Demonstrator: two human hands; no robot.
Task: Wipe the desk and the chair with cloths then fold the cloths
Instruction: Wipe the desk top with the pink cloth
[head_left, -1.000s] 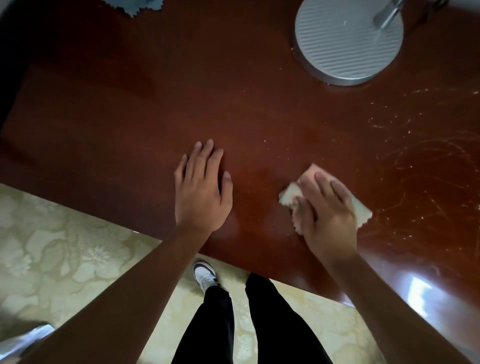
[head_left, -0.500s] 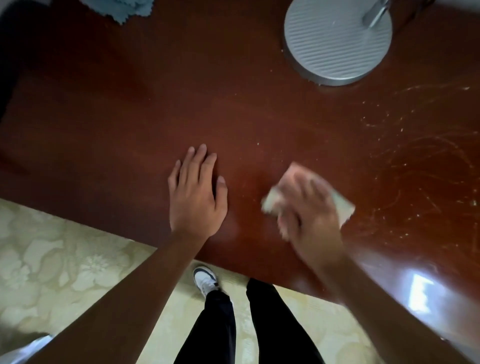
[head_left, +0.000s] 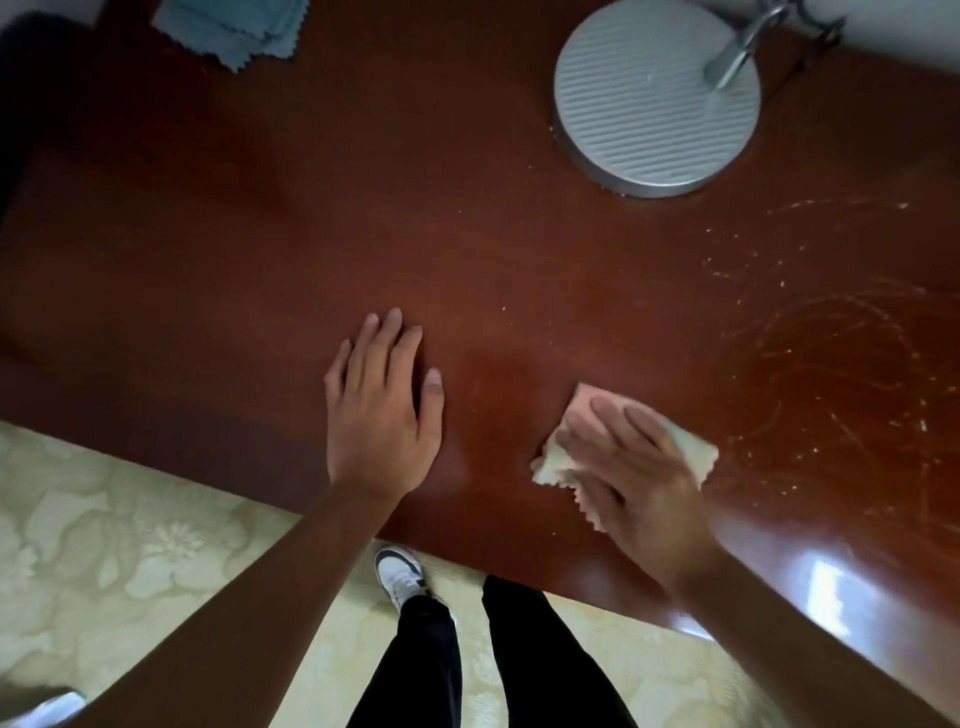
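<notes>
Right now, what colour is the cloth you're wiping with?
Pale pink cloth, best seen in the head view.

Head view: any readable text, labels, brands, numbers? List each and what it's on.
None: no word, label, brand or number can be read here.
The lamp base shows only ridges; the blue cloth, the pink cloth and the shoe show no print; the desk bears only pale scratch marks.

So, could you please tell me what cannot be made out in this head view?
Head view:
Pink cloth: mostly covered by the motion-blurred right hand; its folds are unseen.
Blue cloth: cut off by the top edge.
Lamp: only the base and lower stem show; the top edge cuts the rest.
Desk: its right end runs off frame.
</notes>
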